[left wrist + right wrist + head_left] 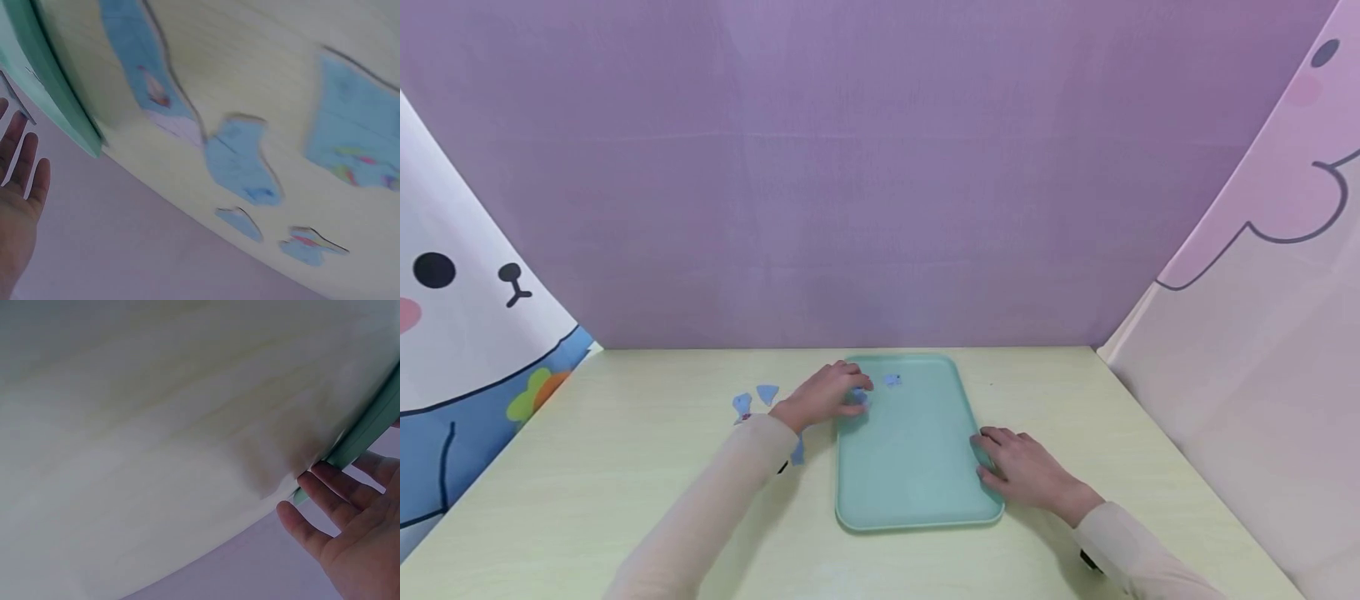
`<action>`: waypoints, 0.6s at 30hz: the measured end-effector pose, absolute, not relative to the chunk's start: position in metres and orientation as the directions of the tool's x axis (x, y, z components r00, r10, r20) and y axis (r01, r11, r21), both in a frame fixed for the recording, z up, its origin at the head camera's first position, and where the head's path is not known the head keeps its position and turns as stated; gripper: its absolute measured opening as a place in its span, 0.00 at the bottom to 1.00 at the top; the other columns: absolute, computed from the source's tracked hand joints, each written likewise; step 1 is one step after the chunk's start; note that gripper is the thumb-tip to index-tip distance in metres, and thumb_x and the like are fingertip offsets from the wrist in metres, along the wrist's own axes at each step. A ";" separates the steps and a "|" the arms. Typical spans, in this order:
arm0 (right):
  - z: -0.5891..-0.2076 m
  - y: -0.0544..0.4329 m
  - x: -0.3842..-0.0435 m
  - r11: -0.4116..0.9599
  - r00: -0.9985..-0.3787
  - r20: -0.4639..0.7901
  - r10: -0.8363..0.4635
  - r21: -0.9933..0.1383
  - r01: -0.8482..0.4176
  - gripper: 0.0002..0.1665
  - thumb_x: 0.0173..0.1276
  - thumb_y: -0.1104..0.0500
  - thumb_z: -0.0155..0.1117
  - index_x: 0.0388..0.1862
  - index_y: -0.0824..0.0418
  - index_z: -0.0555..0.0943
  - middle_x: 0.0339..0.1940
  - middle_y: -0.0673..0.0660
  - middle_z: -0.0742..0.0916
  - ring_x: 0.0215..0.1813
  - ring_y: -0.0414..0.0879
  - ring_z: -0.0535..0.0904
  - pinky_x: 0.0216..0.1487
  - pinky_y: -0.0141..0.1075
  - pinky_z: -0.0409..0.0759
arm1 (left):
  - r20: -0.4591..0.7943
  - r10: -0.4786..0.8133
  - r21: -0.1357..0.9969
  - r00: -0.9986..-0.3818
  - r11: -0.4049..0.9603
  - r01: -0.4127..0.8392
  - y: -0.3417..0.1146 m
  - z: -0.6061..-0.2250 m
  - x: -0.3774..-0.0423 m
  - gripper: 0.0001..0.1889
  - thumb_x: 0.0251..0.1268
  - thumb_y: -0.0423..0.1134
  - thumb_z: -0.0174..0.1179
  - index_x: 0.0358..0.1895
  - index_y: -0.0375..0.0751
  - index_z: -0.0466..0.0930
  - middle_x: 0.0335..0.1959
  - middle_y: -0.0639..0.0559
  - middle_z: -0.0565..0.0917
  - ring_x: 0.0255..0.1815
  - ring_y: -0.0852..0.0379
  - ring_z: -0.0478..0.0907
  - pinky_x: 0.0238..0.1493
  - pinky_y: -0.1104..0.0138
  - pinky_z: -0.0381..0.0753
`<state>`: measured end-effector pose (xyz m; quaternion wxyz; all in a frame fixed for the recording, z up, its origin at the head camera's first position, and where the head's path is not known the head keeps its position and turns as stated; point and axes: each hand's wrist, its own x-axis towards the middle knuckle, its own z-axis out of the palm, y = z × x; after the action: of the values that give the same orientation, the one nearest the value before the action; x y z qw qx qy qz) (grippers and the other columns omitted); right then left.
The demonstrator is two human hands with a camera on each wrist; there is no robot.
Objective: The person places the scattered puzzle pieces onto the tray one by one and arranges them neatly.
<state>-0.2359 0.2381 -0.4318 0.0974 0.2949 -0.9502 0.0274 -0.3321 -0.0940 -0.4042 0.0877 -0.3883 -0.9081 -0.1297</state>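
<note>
A mint-green tray (917,467) lies on the table. Over its far left side, my left hand (823,393) pinches a small blue puzzle piece (860,397) between thumb and fingers; in the left wrist view only that piece's thin edge (19,100) shows by the fingertips. Another small blue piece (892,380) lies flat near the tray's far end. My right hand (1026,468) rests at the tray's right edge, its fingers touching the rim; in the right wrist view these fingers (328,500) are loosely extended beside the green rim (362,434).
Left of the tray, several blue printed pieces lie on the table, among them a wedge-shaped one (767,394), one with a narrow neck (742,404) and a larger one (356,125) with colourful prints. A purple backdrop (880,183) rises behind the table's far edge.
</note>
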 end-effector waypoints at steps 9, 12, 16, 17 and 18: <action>-0.431 0.240 -0.238 0.828 -0.818 0.167 -0.550 -0.020 -0.560 0.26 0.62 0.49 0.58 0.55 0.62 0.74 0.55 0.62 0.78 0.57 0.56 0.74 0.51 0.51 0.74 | 0.255 0.697 0.126 -0.671 0.664 0.737 -0.070 -0.405 -0.336 0.16 0.55 0.45 0.63 0.47 0.45 0.80 0.44 0.52 0.79 0.46 0.52 0.74 0.52 0.58 0.70; -0.429 0.240 -0.238 0.825 -0.818 0.158 -0.552 -0.033 -0.564 0.26 0.62 0.49 0.58 0.56 0.62 0.74 0.55 0.62 0.78 0.57 0.56 0.73 0.50 0.51 0.74 | 0.249 0.698 0.121 -0.671 0.665 0.737 -0.062 -0.403 -0.337 0.16 0.56 0.46 0.63 0.47 0.45 0.80 0.44 0.52 0.79 0.46 0.52 0.74 0.50 0.58 0.70; -0.426 0.240 -0.237 0.818 -0.813 0.153 -0.561 -0.042 -0.573 0.27 0.62 0.49 0.59 0.55 0.63 0.74 0.55 0.62 0.78 0.57 0.56 0.74 0.49 0.51 0.74 | 0.250 0.698 0.117 -0.671 0.667 0.736 -0.050 -0.402 -0.339 0.17 0.55 0.46 0.63 0.48 0.46 0.80 0.44 0.53 0.79 0.47 0.53 0.73 0.49 0.58 0.71; -0.426 0.240 -0.237 0.817 -0.811 0.154 -0.564 -0.041 -0.576 0.27 0.62 0.49 0.59 0.55 0.63 0.74 0.55 0.62 0.78 0.57 0.56 0.74 0.49 0.51 0.75 | 0.250 0.697 0.115 -0.671 0.667 0.736 -0.047 -0.402 -0.339 0.17 0.55 0.46 0.63 0.48 0.46 0.80 0.44 0.53 0.79 0.47 0.53 0.73 0.50 0.58 0.71; -0.426 0.240 -0.237 0.815 -0.809 0.155 -0.567 -0.041 -0.578 0.27 0.61 0.49 0.59 0.55 0.64 0.74 0.55 0.62 0.78 0.56 0.56 0.74 0.49 0.51 0.75 | 0.252 0.699 0.102 -0.670 0.669 0.736 -0.044 -0.402 -0.340 0.17 0.55 0.47 0.63 0.48 0.47 0.80 0.44 0.54 0.79 0.48 0.53 0.73 0.50 0.59 0.72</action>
<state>-0.2373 0.2402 -0.4258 0.0680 0.3013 -0.9501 0.0432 -0.3400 -0.0439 -0.4023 0.0958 -0.3948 -0.9085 -0.0980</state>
